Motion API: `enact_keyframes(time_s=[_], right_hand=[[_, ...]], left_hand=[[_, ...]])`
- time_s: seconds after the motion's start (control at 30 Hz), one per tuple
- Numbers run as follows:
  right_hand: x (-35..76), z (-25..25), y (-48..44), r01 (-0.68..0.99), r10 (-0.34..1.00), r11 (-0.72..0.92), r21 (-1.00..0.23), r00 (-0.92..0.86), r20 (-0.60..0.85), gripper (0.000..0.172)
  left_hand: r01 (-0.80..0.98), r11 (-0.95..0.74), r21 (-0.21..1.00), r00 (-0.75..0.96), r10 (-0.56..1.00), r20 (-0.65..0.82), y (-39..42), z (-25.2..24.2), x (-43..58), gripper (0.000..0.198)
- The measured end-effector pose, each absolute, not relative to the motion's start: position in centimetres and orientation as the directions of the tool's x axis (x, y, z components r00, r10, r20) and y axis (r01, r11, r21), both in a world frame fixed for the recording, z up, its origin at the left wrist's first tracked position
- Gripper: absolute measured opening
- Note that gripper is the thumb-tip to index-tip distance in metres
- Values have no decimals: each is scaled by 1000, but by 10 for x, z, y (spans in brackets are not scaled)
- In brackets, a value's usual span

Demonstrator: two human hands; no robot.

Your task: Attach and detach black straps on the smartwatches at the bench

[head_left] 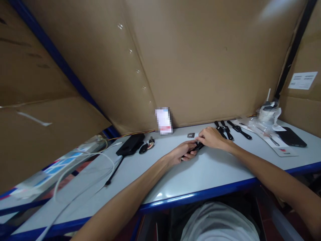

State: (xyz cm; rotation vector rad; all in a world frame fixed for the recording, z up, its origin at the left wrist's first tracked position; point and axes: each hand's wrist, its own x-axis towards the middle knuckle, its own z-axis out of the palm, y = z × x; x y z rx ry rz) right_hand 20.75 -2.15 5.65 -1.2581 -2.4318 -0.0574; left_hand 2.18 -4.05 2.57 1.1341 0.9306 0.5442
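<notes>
My left hand (pixel 184 150) is closed around a black spokeshave (pixel 199 145) held just above the table. My right hand (pixel 212 137) has its fingers bent and closed at the spokeshave's middle; what exactly the fingertips pinch is hidden. Just beyond my hands a small flat metal blade (pixel 191 135) with a slot lies on the table. To the right of my right hand rest several more black spokeshaves, among them one spokeshave (pixel 239 130) lying at a slant and another (pixel 227 130) partly beside my wrist.
On the grey-white table (pixel 200 177) sit a black phone (pixel 292 136), a plastic-and-card package (pixel 273 142), and a bagged cup (pixel 267 112). Leftward are keys (pixel 147 145), a black box-like device (pixel 130 144) and white cables (pixel 65 170). A blurred-out upright screen (pixel 164 121) leans against the cardboard wall (pixel 190 67).
</notes>
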Motion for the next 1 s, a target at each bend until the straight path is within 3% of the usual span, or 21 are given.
enact_keyframes(time_s=[0.17, 0.47, 0.8, 1.0], right_hand=[[211, 60, -21, 747, 746, 641, -176, -553, 370, 29], [213, 61, -19, 649, 741, 671, -359, -604, 294, 42], [211, 64, -23, 659, 733, 679, -324, -578, 359, 46], [212, 62, -21, 760, 776, 611, -221, -521, 356, 42]], left_hand=[[77, 336, 939, 522, 789, -325, -44, 29, 23, 10], [43, 325, 945, 575, 765, -289, -43, 27, 23, 6], [71, 349, 934, 516, 789, -334, -45, 30, 23, 9], [70, 348, 935, 527, 783, -330, -43, 28, 22, 12]])
